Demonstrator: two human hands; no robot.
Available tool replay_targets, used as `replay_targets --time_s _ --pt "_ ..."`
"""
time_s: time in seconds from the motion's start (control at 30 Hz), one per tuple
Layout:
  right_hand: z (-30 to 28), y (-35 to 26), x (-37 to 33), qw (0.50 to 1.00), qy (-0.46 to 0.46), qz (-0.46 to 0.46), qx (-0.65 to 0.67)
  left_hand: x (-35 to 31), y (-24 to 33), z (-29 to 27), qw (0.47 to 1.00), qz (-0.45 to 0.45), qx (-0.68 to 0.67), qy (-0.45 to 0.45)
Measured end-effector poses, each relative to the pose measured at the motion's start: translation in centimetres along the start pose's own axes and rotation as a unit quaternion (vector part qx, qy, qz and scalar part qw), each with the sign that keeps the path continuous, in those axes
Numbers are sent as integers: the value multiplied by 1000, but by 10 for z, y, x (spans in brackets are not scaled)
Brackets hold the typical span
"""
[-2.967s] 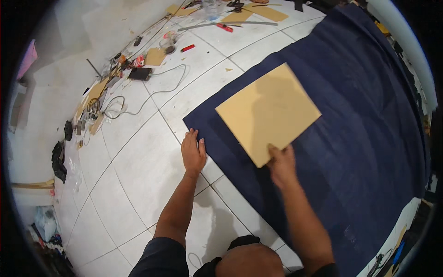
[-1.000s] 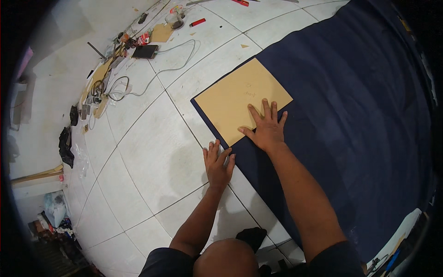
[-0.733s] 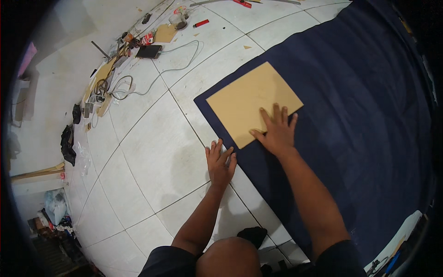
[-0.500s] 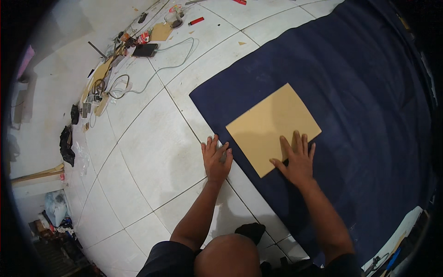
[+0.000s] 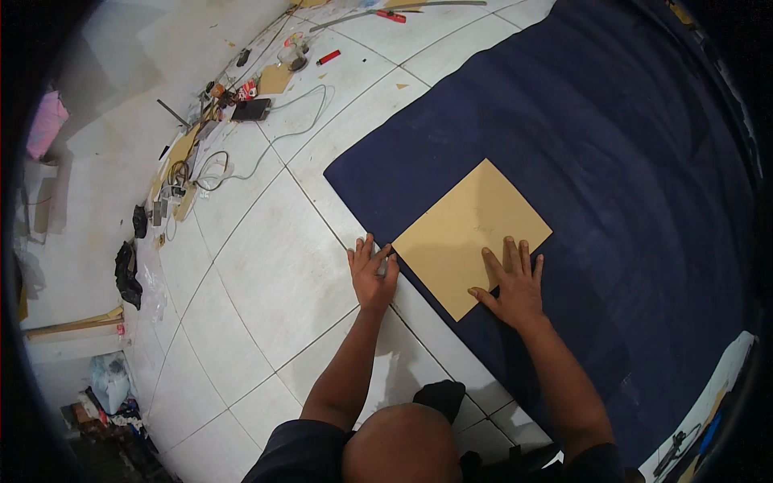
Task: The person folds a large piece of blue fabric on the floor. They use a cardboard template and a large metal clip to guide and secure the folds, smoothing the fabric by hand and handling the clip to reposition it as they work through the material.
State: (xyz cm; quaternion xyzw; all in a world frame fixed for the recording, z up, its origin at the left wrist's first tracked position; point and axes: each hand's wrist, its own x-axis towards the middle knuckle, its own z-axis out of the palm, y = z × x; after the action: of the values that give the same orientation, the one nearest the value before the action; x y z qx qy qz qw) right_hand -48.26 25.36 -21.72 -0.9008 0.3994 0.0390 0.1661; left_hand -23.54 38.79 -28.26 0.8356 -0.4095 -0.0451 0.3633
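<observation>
1. So the tan rectangular cardboard sheet (image 5: pixel 451 241) is lying flat on a big navy-blue cloth (image 5: pixel 628 266), close to the cloth's left edge. Some faint writing is showing on it, too small to make out.

2. The bare right hand (image 5: pixel 517 296) is resting on the sheet's lower-right part, palm down, fingers spreading apart. It isn't pinching anything, just pressing from above as far as I can tell, with the thumb sitting by the lower long side.

3. Seen from that hand, most of the sheet is lying ahead and to the left. Its long axis is running from lower left to upper right, so it's pointing roughly square across the cloth's left edge, with a short side facing that edge.

4. The bare left hand (image 5: pixel 374 278) is sitting at the cloth's edge, fingers loosely apart and not gripping anything. Its index fingertip is hovering right by the sheet's left corner; can't tell if they're touching. The right hand's clearly the nearer one.

5. White floor tiles (image 5: pixel 266 258) are showing underneath, and a small red stick-shaped object (image 5: pixel 328 57) is lying well apart, beyond the cloth.
</observation>
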Motion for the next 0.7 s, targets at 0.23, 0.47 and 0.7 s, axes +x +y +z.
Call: replay_targets --time_s 0.23,0.47,0.7 --pt "4 0 -2 1000 -2 -1 2 0 2 -3 1000 -7 10 -11" --pt "13 9 -6 1000 17 4 24 -4 6 1 1000 16 2 9" --pt "10 4 -2 999 3 16 34 -94 67 -21 966 184 -7 -183"
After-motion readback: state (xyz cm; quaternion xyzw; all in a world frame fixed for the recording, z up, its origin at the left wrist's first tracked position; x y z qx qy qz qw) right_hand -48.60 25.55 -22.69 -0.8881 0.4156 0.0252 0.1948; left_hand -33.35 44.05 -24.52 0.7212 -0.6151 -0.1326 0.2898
